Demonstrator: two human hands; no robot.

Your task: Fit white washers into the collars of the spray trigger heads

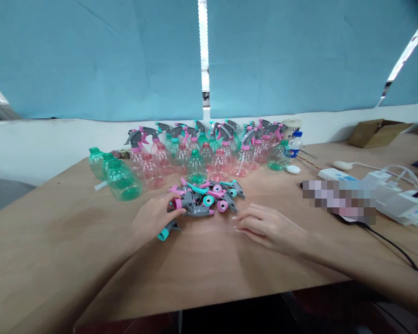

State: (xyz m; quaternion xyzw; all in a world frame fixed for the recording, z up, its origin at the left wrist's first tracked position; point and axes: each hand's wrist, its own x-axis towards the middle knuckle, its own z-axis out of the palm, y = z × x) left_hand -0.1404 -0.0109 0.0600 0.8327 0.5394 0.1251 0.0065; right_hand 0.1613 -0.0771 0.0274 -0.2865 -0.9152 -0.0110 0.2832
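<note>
My left hand (153,217) is at the left side of a pile of loose trigger spray heads (201,211), its thumb and fingers closed around a grey spray head with a pink collar (177,203). Just below that hand, a spray head with a turquoise collar (163,234) lies apart from the pile. To the right of the pile, my right hand (264,226) hovers low or rests at the table, fingers stretched out with nothing in them. Behind the pile stand an uncapped green bottle (197,168) and an uncapped pink bottle (219,166).
Several bottles with spray heads fitted (245,155) stand in rows at the back. Green bottles (123,183) are grouped at left. A Pepsi bottle (294,146), a white oval object (293,170), a blurred-out device (337,199), a power strip (337,176) and a cardboard box (374,133) occupy the right.
</note>
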